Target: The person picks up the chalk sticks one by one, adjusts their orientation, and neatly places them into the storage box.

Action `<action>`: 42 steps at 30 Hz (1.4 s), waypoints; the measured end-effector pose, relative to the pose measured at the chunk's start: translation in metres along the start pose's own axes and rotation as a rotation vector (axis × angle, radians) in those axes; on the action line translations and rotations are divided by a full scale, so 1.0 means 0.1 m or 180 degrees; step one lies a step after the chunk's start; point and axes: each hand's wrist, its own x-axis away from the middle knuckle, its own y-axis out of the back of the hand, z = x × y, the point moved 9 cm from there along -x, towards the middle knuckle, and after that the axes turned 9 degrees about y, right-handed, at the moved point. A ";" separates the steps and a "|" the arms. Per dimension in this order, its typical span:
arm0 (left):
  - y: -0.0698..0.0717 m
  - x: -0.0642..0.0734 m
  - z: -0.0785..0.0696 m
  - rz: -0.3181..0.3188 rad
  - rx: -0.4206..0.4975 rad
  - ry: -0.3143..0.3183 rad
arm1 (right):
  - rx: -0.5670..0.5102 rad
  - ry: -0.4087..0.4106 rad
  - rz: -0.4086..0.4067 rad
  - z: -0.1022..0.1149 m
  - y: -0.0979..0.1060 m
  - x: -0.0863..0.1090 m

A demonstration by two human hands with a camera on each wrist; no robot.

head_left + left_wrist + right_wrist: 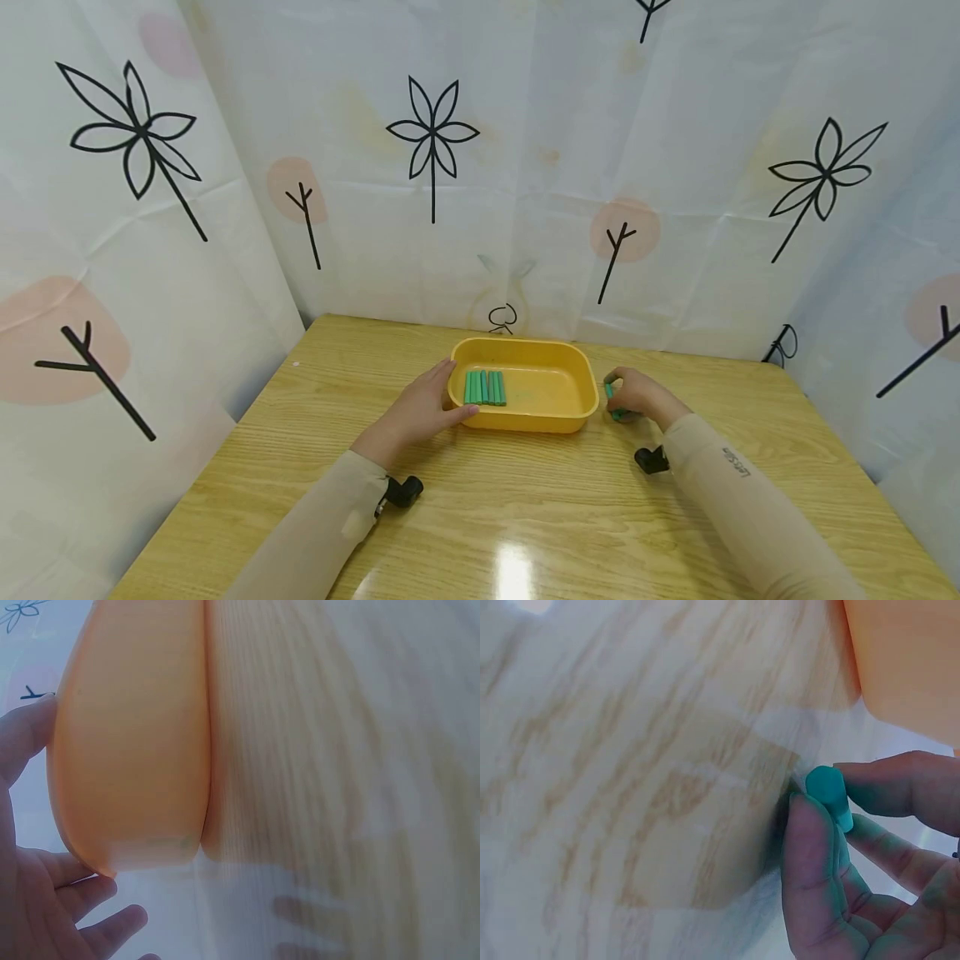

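Observation:
A yellow plastic basin (555, 422) stands on the table, with several green sticks (485, 388) side by side in its left part. My left hand (420, 408) holds the basin's left end, thumb at the front rim and fingers around the side. In the left wrist view, the basin wall (135, 742) sits between the thumb and the other fingertips. Just right of the basin, my right hand (637, 395) pinches a green stick (829, 791) between thumb and fingers. Green also shows below those fingers in the head view; whether that is a second stick I cannot tell.
The wooden table (480, 508) reaches back to a white cloth (517, 208) printed with flowers and trees. More cloth hangs at both sides. Black wrist cameras stick out from the left cuff (405, 492) and the right cuff (651, 460).

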 end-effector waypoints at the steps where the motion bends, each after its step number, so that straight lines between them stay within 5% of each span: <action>1: 0.00 0.00 0.00 -0.0001 0.0001 -0.0002 | 0.0004 -0.0008 0.0006 0.00 0.00 0.01; 42: -0.03 -0.03 0.02 -0.0021 -0.0053 -0.0031 | -0.0750 0.0456 0.0277 0.74 0.21 0.31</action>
